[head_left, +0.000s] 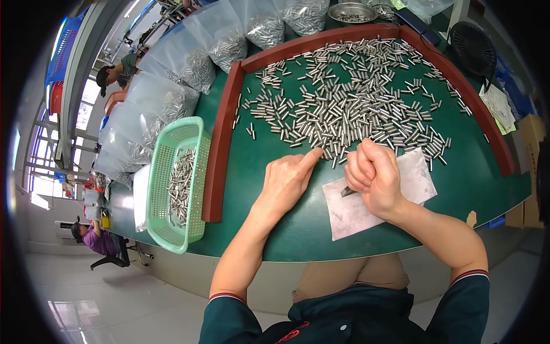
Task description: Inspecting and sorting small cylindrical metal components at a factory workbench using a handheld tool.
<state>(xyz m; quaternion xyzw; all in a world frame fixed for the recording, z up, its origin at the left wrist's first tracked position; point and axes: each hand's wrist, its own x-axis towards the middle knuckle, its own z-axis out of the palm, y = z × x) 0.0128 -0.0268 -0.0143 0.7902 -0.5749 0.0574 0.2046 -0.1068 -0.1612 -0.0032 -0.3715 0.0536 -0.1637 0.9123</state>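
Note:
Many short, shiny metal pins lie in a loose spread on the green tabletop. At the near edge of the spread is my left hand, its index fingertip touching the closest pins. The other fingers curl underneath, and whatever they may hold is hidden. My right hand is closed in a fist above a smudged white cloth or paper sheet. From the fist's lower left pokes the end of a dark, flat-ended tool; the rest of it is covered by the fingers.
Dark red rails border the pins. Left of them stands a green plastic basket with more pins. Clear bags of pins line the far left. A metal bowl and a black fan sit at the back. Other people work at left.

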